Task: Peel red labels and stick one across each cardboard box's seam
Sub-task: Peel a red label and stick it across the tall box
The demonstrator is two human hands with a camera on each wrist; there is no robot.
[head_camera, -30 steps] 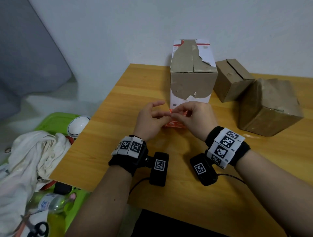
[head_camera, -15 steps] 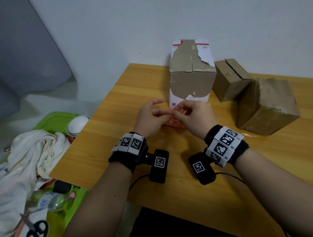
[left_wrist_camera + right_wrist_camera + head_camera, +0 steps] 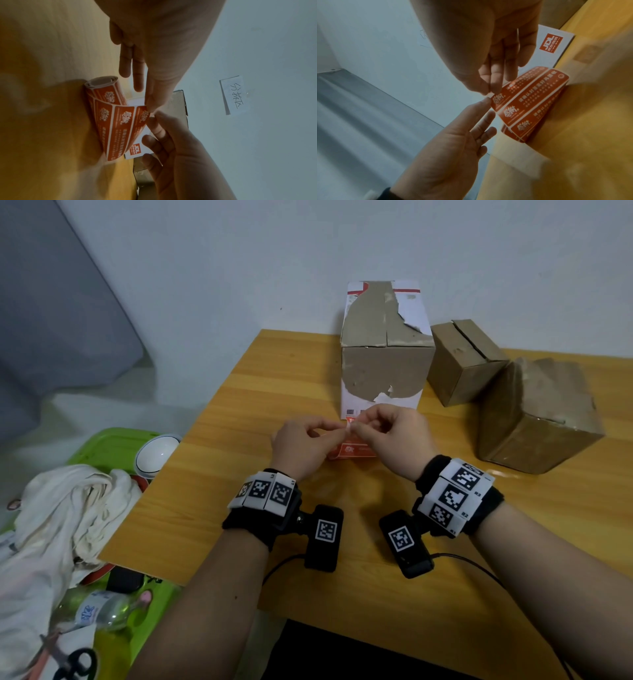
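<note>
A rolled strip of red labels (image 3: 352, 451) (image 3: 116, 121) (image 3: 530, 102) lies on the wooden table (image 3: 239, 491), its free end lifted. My left hand (image 3: 339, 430) (image 3: 150, 106) and right hand (image 3: 358, 428) (image 3: 490, 92) meet fingertip to fingertip at that end, each pinching its corner. Behind them stands a tall torn white-and-brown box (image 3: 383, 364) with a seam down its top. To its right a small cardboard box (image 3: 462, 361) shows an open seam, and a larger brown box (image 3: 537, 412) stands nearer. None of the boxes shows a red label on top.
Left of the table, lower down, a green tray (image 3: 102, 446) holds a white bowl (image 3: 156, 453), a crumpled white cloth (image 3: 61, 525), a plastic bottle (image 3: 99, 611) and scissors (image 3: 72, 662). A handwritten paper note (image 3: 233, 94) is stuck to the wall.
My left index finger, raised a second ago, has come down to the thumb. Both hands stay together over the strip's end.
</note>
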